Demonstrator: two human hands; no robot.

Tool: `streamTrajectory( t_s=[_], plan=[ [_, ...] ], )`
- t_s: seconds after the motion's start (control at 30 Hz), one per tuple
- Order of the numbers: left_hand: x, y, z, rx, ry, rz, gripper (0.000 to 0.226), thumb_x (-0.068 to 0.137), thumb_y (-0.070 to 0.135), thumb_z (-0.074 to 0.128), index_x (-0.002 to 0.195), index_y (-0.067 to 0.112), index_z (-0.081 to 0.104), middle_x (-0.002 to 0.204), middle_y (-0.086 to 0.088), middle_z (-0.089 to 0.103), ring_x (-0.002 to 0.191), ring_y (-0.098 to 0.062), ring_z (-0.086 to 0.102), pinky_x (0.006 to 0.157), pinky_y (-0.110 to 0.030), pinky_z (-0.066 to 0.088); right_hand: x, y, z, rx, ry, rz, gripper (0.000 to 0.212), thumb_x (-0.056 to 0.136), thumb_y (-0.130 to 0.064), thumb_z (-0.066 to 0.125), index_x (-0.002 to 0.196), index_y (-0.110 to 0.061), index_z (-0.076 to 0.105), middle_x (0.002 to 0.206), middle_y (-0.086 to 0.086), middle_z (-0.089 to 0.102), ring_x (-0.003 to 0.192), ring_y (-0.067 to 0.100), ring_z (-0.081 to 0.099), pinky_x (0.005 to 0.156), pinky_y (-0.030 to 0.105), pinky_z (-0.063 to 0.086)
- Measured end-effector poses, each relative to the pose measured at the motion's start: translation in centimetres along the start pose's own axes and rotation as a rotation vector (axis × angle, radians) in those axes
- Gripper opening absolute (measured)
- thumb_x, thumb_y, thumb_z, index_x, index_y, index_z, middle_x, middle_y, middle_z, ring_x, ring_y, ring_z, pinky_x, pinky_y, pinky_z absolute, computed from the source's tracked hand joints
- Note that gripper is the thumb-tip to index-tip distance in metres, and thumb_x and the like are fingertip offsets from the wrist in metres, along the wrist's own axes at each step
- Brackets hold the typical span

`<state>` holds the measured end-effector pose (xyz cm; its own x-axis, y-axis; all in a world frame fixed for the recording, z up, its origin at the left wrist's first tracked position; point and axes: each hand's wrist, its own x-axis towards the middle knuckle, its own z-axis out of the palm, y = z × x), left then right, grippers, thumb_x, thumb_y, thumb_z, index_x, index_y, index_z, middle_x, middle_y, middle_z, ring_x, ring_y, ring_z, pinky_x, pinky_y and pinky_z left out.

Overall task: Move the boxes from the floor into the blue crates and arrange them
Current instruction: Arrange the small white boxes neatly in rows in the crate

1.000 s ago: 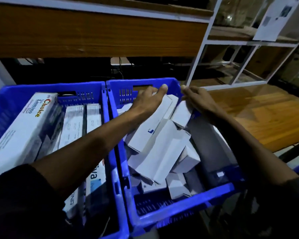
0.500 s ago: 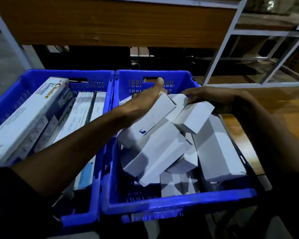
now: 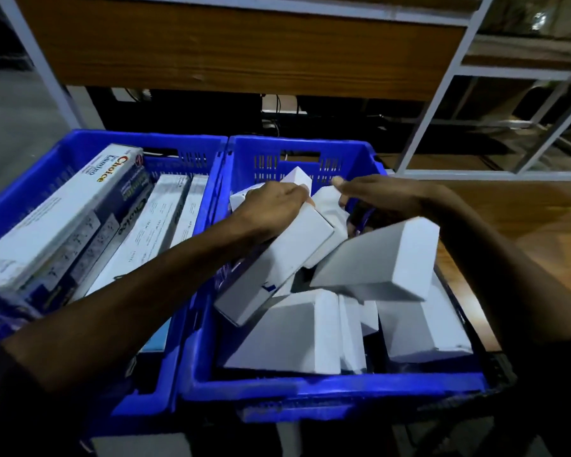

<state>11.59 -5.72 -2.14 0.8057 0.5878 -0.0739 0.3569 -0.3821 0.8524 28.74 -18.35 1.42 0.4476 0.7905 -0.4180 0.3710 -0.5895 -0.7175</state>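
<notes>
Our left hand (image 3: 274, 206) is gripping a long white box (image 3: 277, 262) in the right blue crate (image 3: 310, 387). Our right hand (image 3: 386, 199) is pinching another white box (image 3: 330, 206) beside it.

your left hand (image 3: 272, 206) reaches across to the far end of the right crate (image 3: 310, 389), fingers curled over a white box (image 3: 277, 258). your right hand (image 3: 386, 196) sits beside it at the far wall, fingers bent, hold unclear.

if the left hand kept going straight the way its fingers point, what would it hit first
Probably the right hand. The left hand, gripping a white box, points right and slightly away across the right crate, and the right hand's fingertips sit close ahead. Depth is unclear, so it might pass beneath them.
</notes>
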Motion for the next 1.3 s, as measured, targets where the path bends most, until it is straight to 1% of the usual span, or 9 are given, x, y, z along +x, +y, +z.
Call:
streamTrajectory(
  t_s=[0.17, 0.53, 0.67, 0.77, 0.83, 1.0, 1.1, 1.2, 1.3],
  plan=[
    [-0.5, -0.1, 0.1, 0.061, 0.011, 0.044, 0.042, 0.099, 0.047, 0.039, 0.094, 0.026, 0.074, 0.102, 0.001, 0.070, 0.100, -0.023, 0.064, 0.092, -0.044, 0.053, 0.1, -0.5, 1.1, -0.089, 0.002, -0.001, 0.025, 0.096, -0.027, 0.065, 0.103, -0.006, 0.051, 0.084, 0.010, 0.065, 0.049, 0.008, 0.067, 0.044, 0.019, 0.051],
    [-1.0, 0.1, -1.2, 0.272, 0.002, 0.198, 0.029, 0.103, 0.026, 0.044, 0.118, 0.029, 0.068, 0.128, 0.004, 0.062, 0.117, -0.017, 0.055, 0.101, -0.037, 0.044, 0.5, -0.4, 1.0, -0.246, 0.031, 0.003, 0.029, 0.091, -0.036, 0.068, 0.105, -0.013, 0.058, 0.093, 0.002, 0.067, 0.066, 0.006, 0.067, 0.050, 0.012, 0.048],
    [-0.8, 0.0, -1.0, 0.252, -0.060, 0.199, 0.036, 0.104, 0.017, 0.038, 0.118, 0.026, 0.069, 0.103, 0.007, 0.056, 0.107, -0.013, 0.049, 0.089, -0.026, 0.036, 0.9, -0.3, 1.4, -0.257, 0.130, 0.014, 0.055, 0.091, -0.050, 0.063, 0.134, -0.021, 0.044, 0.120, -0.003, 0.054, 0.100, 0.015, 0.059, 0.082, 0.025, 0.046],
    [-0.6, -0.5, -0.5, 0.214, -0.075, 0.195, 0.036, 0.103, 0.019, 0.036, 0.114, 0.031, 0.068, 0.090, 0.018, 0.051, 0.109, -0.021, 0.047, 0.093, -0.037, 0.038, 0.9, -0.4, 2.1, -0.318, 0.165, -0.003, 0.055, 0.098, -0.048, 0.055, 0.138, -0.011, 0.046, 0.121, 0.002, 0.050, 0.105, 0.019, 0.051, 0.088, 0.030, 0.040],
    [-0.5, -0.8, -0.5, 0.159, -0.098, 0.173, 0.033, 0.100, 0.023, 0.040, 0.106, 0.039, 0.068, 0.091, 0.011, 0.055, 0.101, -0.022, 0.047, 0.080, -0.036, 0.038, 0.7, -0.6, 2.4, -0.317, 0.182, -0.017, 0.053, 0.100, -0.042, 0.052, 0.134, -0.002, 0.051, 0.127, 0.015, 0.056, 0.109, 0.029, 0.056, 0.091, 0.036, 0.046],
    [-0.8, -0.2, -1.6, 0.029, -0.168, 0.200, 0.026, 0.103, 0.032, 0.049, 0.105, 0.030, 0.075, 0.099, 0.015, 0.061, 0.084, 0.001, 0.061, 0.079, -0.030, 0.050, 1.0, -0.8, 1.8, -0.034, 0.111, 0.073, 0.029, 0.099, -0.036, 0.057, 0.105, -0.008, 0.060, 0.092, 0.010, 0.067, 0.071, 0.024, 0.071, 0.051, 0.029, 0.056],
    [-0.1, -0.4, -1.5, 0.007, -0.124, 0.195, 0.031, 0.105, 0.028, 0.046, 0.107, 0.019, 0.075, 0.097, 0.019, 0.060, 0.069, 0.011, 0.056, 0.069, -0.021, 0.042, 1.7, -0.6, 1.9, 0.054, 0.110, 0.097, 0.025, 0.095, -0.029, 0.065, 0.112, -0.013, 0.055, 0.102, 0.015, 0.068, 0.077, 0.031, 0.074, 0.055, 0.035, 0.058],
    [1.4, -1.2, -1.4, 0.001, -0.030, 0.118, 0.025, 0.103, 0.035, 0.048, 0.111, 0.023, 0.069, 0.099, 0.006, 0.065, 0.087, -0.005, 0.057, 0.079, -0.031, 0.047, 2.5, -0.4, 2.4, 0.042, 0.115, 0.095, 0.035, 0.091, -0.025, 0.071, 0.117, -0.017, 0.051, 0.109, 0.013, 0.066, 0.086, 0.031, 0.072, 0.064, 0.043, 0.061],
    [2.9, -1.0, -1.3, 0.010, 0.036, -0.035, 0.030, 0.100, 0.038, 0.053, 0.110, 0.012, 0.064, 0.092, -0.008, 0.062, 0.079, -0.020, 0.059, 0.081, -0.044, 0.056, 3.1, -0.2, 2.5, 0.061, 0.094, 0.083, 0.046, 0.090, -0.025, 0.071, 0.128, -0.015, 0.046, 0.114, 0.012, 0.064, 0.092, 0.030, 0.071, 0.067, 0.043, 0.062]
  ],
)
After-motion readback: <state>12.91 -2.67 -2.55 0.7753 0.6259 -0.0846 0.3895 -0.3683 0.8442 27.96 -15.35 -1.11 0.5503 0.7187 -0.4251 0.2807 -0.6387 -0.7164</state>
